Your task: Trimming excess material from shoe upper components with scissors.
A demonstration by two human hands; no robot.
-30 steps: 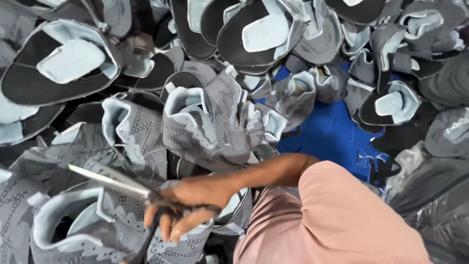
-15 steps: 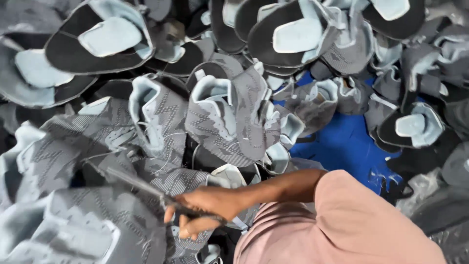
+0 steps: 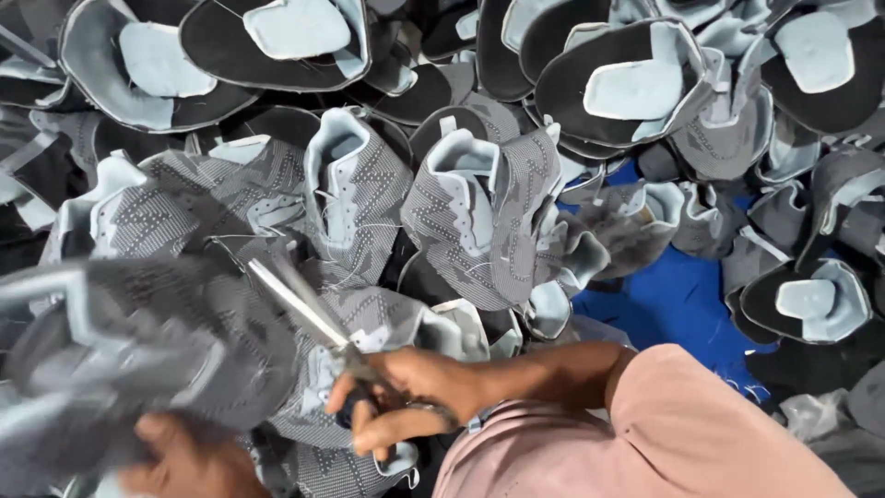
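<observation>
left hand [image 3: 189, 456] now lifting grey shoe upper [image 3: 138, 350]

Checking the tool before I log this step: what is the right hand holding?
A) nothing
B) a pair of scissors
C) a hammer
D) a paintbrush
B: the right hand has its fingers through the handles of a pair of scissors, whose metal blades point up and left toward the grey shoe upper that the left hand holds.

Soft, even light is falling from above, leaving only shallow shadows between the piled shoe uppers [image 3: 479, 221]. Motion blur is smearing the grey upper [image 3: 138, 350] at lower left; the scissors [image 3: 304, 309] are staying fairly crisp. No glare is showing.
</observation>
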